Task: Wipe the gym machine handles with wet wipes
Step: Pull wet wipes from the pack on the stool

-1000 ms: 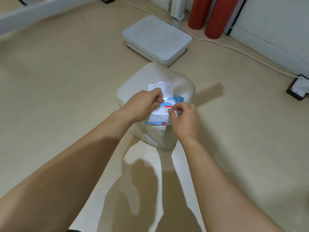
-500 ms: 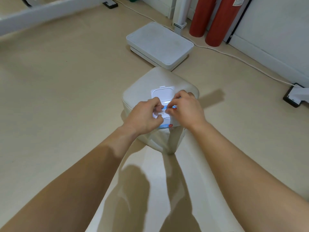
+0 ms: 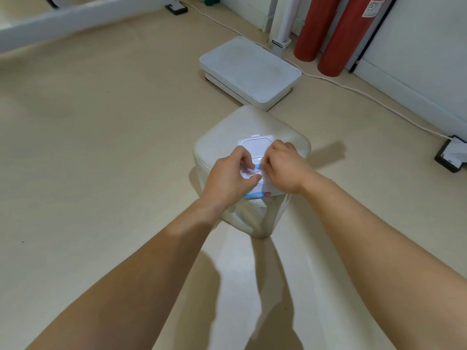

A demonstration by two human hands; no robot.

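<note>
A white and blue wet wipes pack (image 3: 255, 192) lies on a cream padded stool (image 3: 227, 137), its white flip lid (image 3: 255, 145) standing open at the far side. My left hand (image 3: 227, 178) grips the pack's left part, fingers curled over its top. My right hand (image 3: 285, 168) pinches at the pack's opening from the right, the fingertips hidden against the pack. Both hands cover most of the pack. No gym machine handle shows clearly.
A white flat scale-like platform (image 3: 250, 72) sits on the beige floor beyond the stool. Two red cylinders (image 3: 338, 36) stand against the far wall beside a white post (image 3: 283, 24). A white cable (image 3: 366, 97) runs to a black foot (image 3: 449, 157) at right. A white machine bar (image 3: 63, 18) crosses top left.
My right hand has moved from the pack's front edge up onto its opening, next to the left hand. The view has tilted slightly.
</note>
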